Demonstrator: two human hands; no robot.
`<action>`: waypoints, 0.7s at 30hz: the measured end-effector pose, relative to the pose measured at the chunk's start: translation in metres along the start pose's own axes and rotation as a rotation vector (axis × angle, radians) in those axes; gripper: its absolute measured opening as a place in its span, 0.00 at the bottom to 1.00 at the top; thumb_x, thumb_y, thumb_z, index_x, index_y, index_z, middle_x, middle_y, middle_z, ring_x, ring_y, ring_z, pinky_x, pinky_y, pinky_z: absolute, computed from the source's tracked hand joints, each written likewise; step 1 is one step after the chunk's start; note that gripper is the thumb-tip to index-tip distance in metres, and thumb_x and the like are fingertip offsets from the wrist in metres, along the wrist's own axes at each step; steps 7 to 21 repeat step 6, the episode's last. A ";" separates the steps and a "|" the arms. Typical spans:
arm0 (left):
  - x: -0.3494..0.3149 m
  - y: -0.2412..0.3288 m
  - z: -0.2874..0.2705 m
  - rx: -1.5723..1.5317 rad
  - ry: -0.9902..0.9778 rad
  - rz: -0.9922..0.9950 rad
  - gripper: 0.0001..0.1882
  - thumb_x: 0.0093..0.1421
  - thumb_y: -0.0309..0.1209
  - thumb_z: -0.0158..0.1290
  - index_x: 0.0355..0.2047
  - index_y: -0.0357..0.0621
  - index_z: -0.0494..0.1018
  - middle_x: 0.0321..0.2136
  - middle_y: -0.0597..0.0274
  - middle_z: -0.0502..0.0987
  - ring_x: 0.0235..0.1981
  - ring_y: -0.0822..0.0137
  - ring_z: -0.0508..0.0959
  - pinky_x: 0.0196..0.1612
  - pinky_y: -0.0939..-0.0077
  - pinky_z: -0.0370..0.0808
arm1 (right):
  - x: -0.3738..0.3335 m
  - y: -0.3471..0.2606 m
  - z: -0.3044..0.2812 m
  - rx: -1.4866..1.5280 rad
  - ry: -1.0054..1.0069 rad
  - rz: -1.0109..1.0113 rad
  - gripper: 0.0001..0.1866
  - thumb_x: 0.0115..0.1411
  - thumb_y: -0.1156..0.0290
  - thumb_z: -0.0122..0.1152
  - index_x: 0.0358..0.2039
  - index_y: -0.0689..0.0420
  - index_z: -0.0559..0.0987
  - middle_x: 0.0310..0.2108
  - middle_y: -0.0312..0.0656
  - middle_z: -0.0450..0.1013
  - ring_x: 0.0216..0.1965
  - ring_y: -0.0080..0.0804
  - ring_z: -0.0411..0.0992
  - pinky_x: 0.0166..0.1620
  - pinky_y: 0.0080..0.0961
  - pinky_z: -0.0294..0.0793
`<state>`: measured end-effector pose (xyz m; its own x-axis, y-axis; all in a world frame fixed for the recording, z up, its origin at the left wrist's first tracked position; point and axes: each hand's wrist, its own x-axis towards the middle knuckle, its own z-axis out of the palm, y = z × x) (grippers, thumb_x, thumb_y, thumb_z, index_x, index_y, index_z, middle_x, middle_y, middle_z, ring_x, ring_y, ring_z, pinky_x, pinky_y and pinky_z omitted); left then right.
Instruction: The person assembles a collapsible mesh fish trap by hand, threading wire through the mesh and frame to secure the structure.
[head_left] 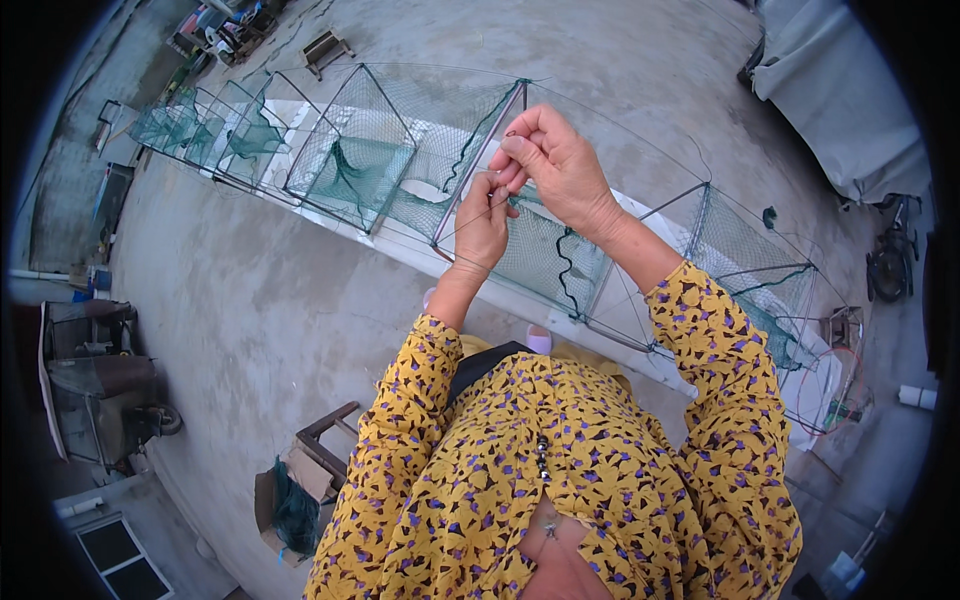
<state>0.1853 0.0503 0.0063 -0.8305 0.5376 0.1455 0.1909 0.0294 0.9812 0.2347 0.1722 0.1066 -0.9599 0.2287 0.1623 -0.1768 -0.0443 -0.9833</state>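
Observation:
My left hand [480,228] and my right hand [562,168] are raised close together, with thumbs and fingers pinched. What lies between the fingertips is too small to make out; a fine dark line seems to cross my left hand. Right behind them stretches a long folding net trap [400,110] of green mesh over thin rectangular frames. One dark metal frame [478,165] stands upright just left of my right fingers. A wavy dark green cord [566,262] hangs along the mesh below my right hand.
The trap lies across a long white board [425,252]. A small wooden stool [325,52] stands beyond it. At lower left are a cardboard box with green netting [295,505] and a three-wheeled vehicle [100,380]. A grey-covered vehicle [830,95] and a bicycle [890,260] are at right.

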 end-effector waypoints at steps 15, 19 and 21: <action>-0.005 -0.002 0.000 0.180 0.090 0.020 0.06 0.63 0.25 0.41 0.39 0.39 0.65 0.31 0.62 0.73 0.23 0.77 0.70 0.27 0.84 0.71 | 0.000 -0.007 -0.009 -0.081 -0.064 0.052 0.05 0.61 0.72 0.48 0.36 0.60 0.67 0.28 0.41 0.74 0.25 0.21 0.72 0.30 0.15 0.74; -0.005 -0.002 0.000 0.180 0.090 0.020 0.06 0.63 0.25 0.41 0.39 0.39 0.65 0.31 0.62 0.73 0.23 0.77 0.70 0.27 0.84 0.71 | 0.000 -0.007 -0.009 -0.081 -0.064 0.052 0.05 0.61 0.72 0.48 0.36 0.60 0.67 0.28 0.41 0.74 0.25 0.21 0.72 0.30 0.15 0.74; -0.005 -0.002 0.000 0.180 0.090 0.020 0.06 0.63 0.25 0.41 0.39 0.39 0.65 0.31 0.62 0.73 0.23 0.77 0.70 0.27 0.84 0.71 | 0.000 -0.007 -0.009 -0.081 -0.064 0.052 0.05 0.61 0.72 0.48 0.36 0.60 0.67 0.28 0.41 0.74 0.25 0.21 0.72 0.30 0.15 0.74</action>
